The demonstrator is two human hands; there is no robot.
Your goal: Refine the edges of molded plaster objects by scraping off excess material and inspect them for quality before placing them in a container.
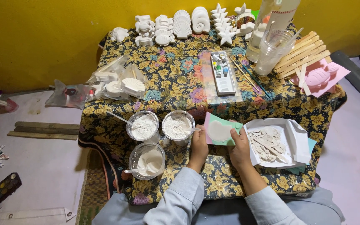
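Observation:
My left hand (198, 143) and my right hand (239, 146) both grip a flat green and pink mould (221, 130) filled with smooth white plaster, held level over the table's near edge. To the left of it stand two clear cups of white powder (143, 126) (177, 125), each with a stick or spoon in it. Nearer to me is a third cup with wet white mix (148, 161). Right of the mould lies a white paper tray (298, 137) with broken plaster scraps.
A floral cloth (176, 87) covers the low table. White plaster sea-shapes (182, 23) line the back. A paint tray (223, 73), brushes (246, 75), clear cups (273, 50), wooden sticks (303, 52), a pink mould (321, 77) and bagged casts (119, 83) lie about. Wooden slats (44, 130) rest on the floor.

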